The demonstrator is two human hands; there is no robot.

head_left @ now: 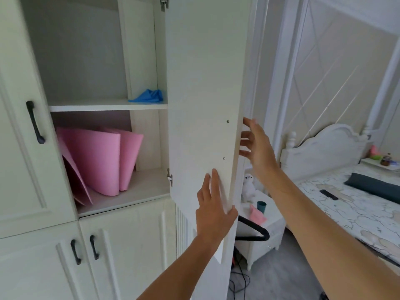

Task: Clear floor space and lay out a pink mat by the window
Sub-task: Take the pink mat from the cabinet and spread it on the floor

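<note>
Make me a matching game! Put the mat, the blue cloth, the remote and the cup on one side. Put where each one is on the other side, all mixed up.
Things:
1. mat
2. blue cloth
3. remote
4. cup

Places:
A. on the bed
B. on the top shelf
C. on the nightstand
D. on the lower shelf

Pairs: 1-D, 2-B, 3-A, 4-C.
</note>
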